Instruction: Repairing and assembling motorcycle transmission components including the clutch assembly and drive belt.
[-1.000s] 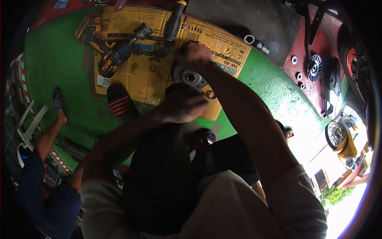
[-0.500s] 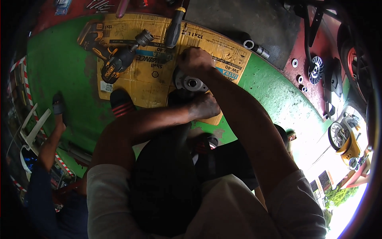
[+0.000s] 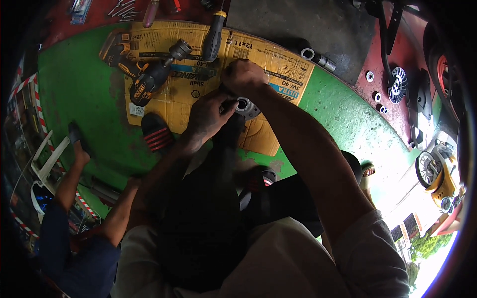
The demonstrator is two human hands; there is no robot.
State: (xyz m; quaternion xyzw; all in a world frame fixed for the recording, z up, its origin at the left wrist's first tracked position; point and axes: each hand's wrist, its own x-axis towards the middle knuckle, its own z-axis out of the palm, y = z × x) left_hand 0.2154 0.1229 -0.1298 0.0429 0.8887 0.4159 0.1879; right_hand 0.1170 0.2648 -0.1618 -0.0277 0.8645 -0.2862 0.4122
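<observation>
Below me, over a flattened cardboard sheet (image 3: 169, 107), sits a round metal hub (image 3: 252, 110) with a flange and a central bore. My left hand (image 3: 208, 114) has its thumb and fingers bent together at the bore's left edge, pinching there. On the hub's far side, my right hand (image 3: 246, 77) makes a fist; whatever it grips is hidden beneath the fingers. Just beyond the right hand lies a screwdriver (image 3: 214, 42) with a black and yellow handle. A cordless impact wrench (image 3: 149, 79) with a socket (image 3: 180, 48) on its nose rests to the left.
A sandal (image 3: 157, 132) is at the cardboard's near left. Sockets (image 3: 318, 57) lie beyond its right edge. Further right are a fan wheel (image 3: 397, 84), small rings (image 3: 376, 97) and a motorcycle (image 3: 439, 179). Another person's legs (image 3: 74, 184) are at lower left.
My left hand has moved from the hub's near side to its left edge, and the forearm has swung away. The right hand stays nearly in place, fist closed.
</observation>
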